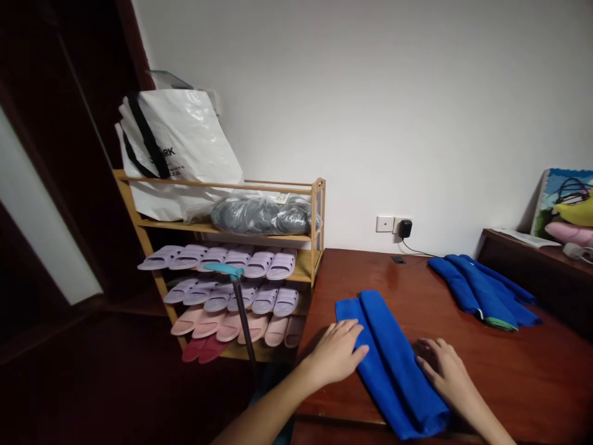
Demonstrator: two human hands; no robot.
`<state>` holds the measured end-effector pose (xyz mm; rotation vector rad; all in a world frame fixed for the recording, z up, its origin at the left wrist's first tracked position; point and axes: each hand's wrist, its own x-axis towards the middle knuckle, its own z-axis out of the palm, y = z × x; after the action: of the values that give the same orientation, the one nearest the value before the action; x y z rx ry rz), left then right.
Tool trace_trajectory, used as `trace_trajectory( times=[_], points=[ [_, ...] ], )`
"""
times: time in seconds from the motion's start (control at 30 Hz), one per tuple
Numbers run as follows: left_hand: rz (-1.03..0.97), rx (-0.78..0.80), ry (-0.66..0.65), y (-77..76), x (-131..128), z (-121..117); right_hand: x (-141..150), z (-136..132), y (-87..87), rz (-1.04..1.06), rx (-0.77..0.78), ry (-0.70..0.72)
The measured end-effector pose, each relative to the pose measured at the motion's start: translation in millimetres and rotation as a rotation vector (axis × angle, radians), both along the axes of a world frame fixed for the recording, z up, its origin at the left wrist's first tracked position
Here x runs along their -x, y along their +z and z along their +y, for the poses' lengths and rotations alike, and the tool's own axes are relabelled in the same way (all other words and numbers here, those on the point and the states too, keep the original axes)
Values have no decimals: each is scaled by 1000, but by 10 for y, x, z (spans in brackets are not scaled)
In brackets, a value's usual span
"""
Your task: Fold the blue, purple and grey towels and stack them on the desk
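A blue cloth (389,364), folded lengthwise into a long strip, lies slanted across the front of the reddish-brown wooden table (486,383). My left hand (337,352) rests on its left edge, fingers stretched out and thumb apart. Along the right edge of the strip, my right hand (442,366) is spread with its fingers slightly curved, close beside or touching the fabric. Neither hand grips anything. Farther back on the right lies a pile of folded blue cloths (482,290), with a green edge showing at its near end.
Left of the table stands a wooden shoe rack (317,216) with rows of slippers (269,262), a plastic-wrapped bundle (264,213) and a white bag (189,136). A blue-topped handle (238,290) rises before it. A black plug (405,228) sits in the wall socket.
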<state>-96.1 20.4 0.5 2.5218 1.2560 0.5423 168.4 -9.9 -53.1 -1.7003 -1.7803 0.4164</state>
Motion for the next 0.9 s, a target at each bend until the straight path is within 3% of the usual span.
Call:
trace_trajectory(
  times=[0.1,0.2,0.27,0.37,0.47,0.6,0.67,0.73,0.83,0.9],
  points=[
    [137,77,24,-176,-151,-53,122,-105,88,-191,-117,75],
    [164,87,13,-365,-211,-79,313,-169,163,-329,28,253],
    [178,73,4,-457,-190,-75,335,-165,121,-389,100,270],
    [206,75,-11,-522,-123,-61,70,-87,-49,-368,84,189],
    [205,70,-16,-515,-82,-51,-429,-7,-184,-329,77,118],
    [214,77,-22,-436,-98,-48,-824,-57,-127,-398,-6,-19],
    [224,45,32,-396,-135,-65,-741,-124,-54,-448,-170,-90],
    [230,-19,119,-383,-182,-102,-526,-170,-22,-488,-282,-48],
    [236,-37,138,-425,-230,-170,-243,-150,-95,-549,-237,74],
    [242,0,95,-464,-224,-199,-243,-99,-191,-572,-186,76]
  ],
)
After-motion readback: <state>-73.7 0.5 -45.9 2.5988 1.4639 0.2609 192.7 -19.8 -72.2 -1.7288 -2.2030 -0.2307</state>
